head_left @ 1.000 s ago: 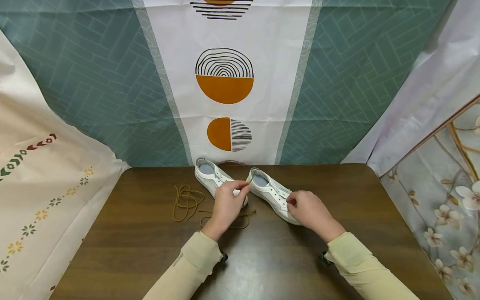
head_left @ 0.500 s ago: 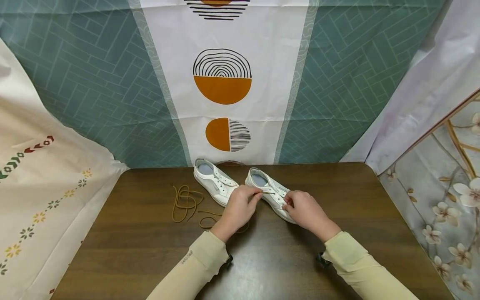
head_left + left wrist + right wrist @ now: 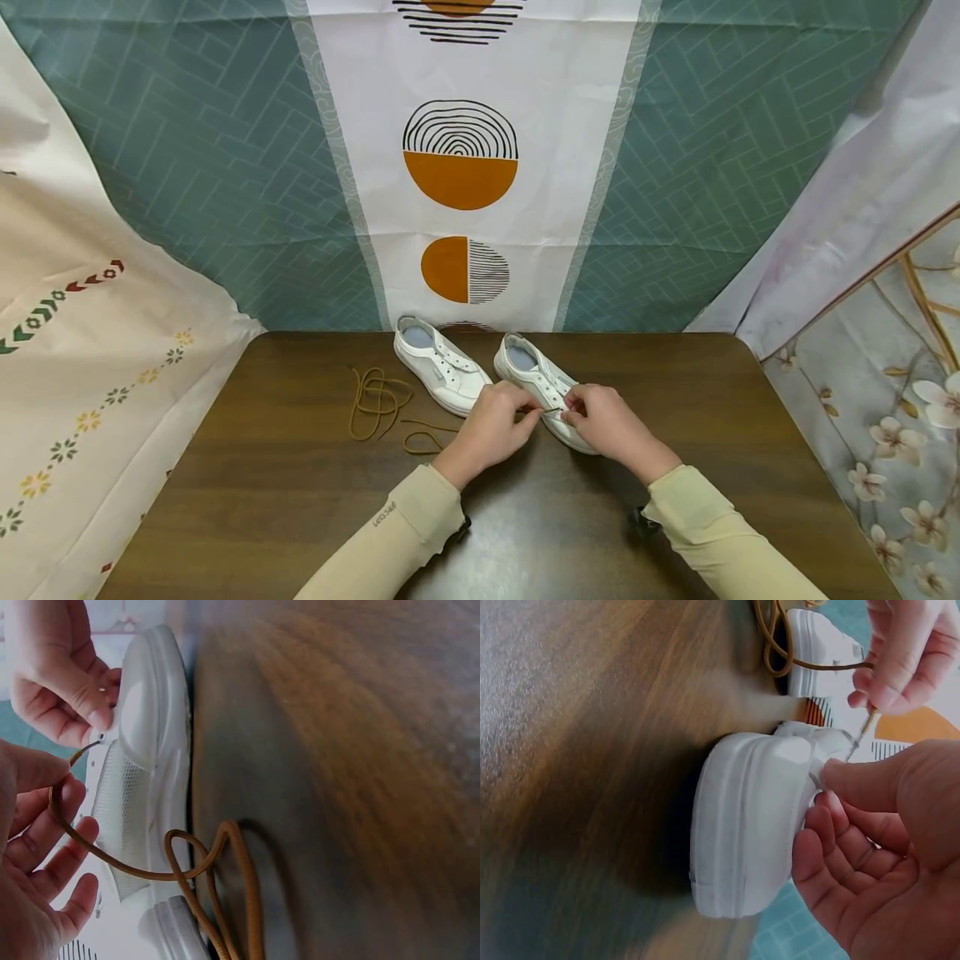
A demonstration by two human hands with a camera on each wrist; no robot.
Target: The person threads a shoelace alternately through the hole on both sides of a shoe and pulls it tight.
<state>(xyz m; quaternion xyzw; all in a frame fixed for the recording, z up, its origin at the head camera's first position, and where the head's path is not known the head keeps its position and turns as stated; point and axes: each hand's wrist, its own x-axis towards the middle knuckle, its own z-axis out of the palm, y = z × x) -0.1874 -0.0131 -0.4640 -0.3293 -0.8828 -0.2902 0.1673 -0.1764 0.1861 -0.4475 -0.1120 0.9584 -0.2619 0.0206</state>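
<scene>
In the head view, my left hand (image 3: 495,427) pinches a brown shoelace (image 3: 150,875) close to its end, between thumb and index finger. Its tip touches a front eyelet (image 3: 100,737) of the right-hand white sneaker (image 3: 534,382); whether it has entered the hole, I cannot tell. My right hand (image 3: 611,422) grips that sneaker's eyelet edge near the toe, thumb against curled fingers, as the right wrist view shows. The remaining lace hangs in loops down to the table. No lace shows in the sneaker's other eyelets.
A second white sneaker (image 3: 441,379) without laces stands to the left, toe partly behind my left hand. Another brown shoelace (image 3: 362,408) lies loosely coiled left of it on the brown table (image 3: 247,483). Patterned cloths (image 3: 675,208) hang behind and at both sides.
My left hand has moved right and toward me with the lace end, from above the shoe opening to the front eyelets. My right hand has stayed at the sneaker's front.
</scene>
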